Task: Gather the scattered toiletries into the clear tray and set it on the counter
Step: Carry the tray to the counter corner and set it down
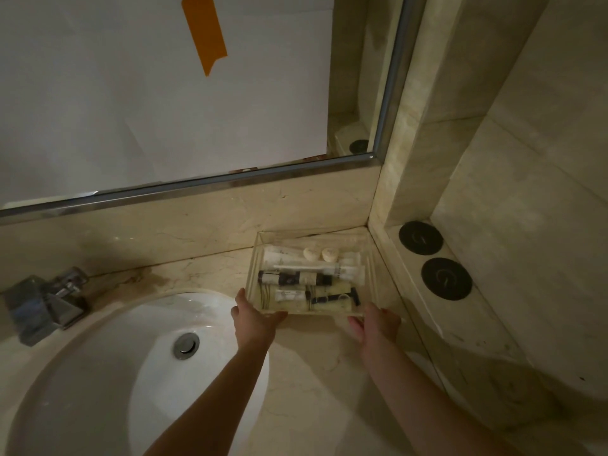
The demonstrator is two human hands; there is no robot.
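Observation:
A clear tray [370, 258] rests in the back right corner of the marble counter [316, 373], close to the wall. Inside it lie several toiletries: white tubes [279, 256], two round soaps [320, 255], dark-capped small bottles [289, 278] and a black razor [352, 296]. My left hand [255, 319] grips the tray's near left corner, thumb along its left side. My right hand [375, 324] holds the near right corner, fingers under the edge.
A white round sink [98, 373] with a metal drain [186, 345] lies to the left, a chrome tap [49, 302] behind it. Two black round discs [445, 278] sit on a ledge at right. A framed mirror [197, 185] covered with white paper runs along the back.

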